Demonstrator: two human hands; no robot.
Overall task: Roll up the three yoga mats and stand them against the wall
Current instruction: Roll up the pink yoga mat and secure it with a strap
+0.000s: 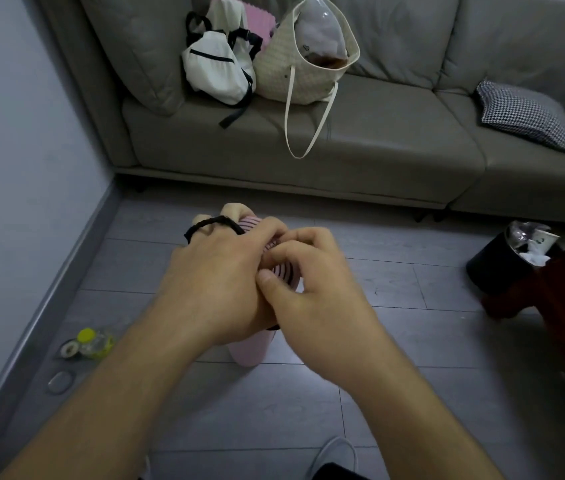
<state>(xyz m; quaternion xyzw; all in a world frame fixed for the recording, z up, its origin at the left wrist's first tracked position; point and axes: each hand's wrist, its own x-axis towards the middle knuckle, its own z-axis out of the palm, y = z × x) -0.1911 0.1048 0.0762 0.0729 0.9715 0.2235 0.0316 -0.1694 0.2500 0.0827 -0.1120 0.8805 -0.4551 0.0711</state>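
That pink rolled mat point(252, 348) looks light and springy (foam wants to unroll), so both hands' fingers point(275, 233) pinching its top end, 12 o'clock from the body, makes sense.

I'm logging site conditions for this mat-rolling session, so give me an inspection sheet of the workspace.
Surface: grey plank floor, bare around the hands.
Job's things: one rolled pink yoga mat upright on the floor; black band looped over left fingers. Other mats not seen.
Clutter: plastic bottle lying by the wall; black bin.
Grippers: left hand grips the roll's top; right hand pinches at it.
Cables: nothing seen.
Surroundings: grey sofa holding a woven tote, white backpack, checked cushion.
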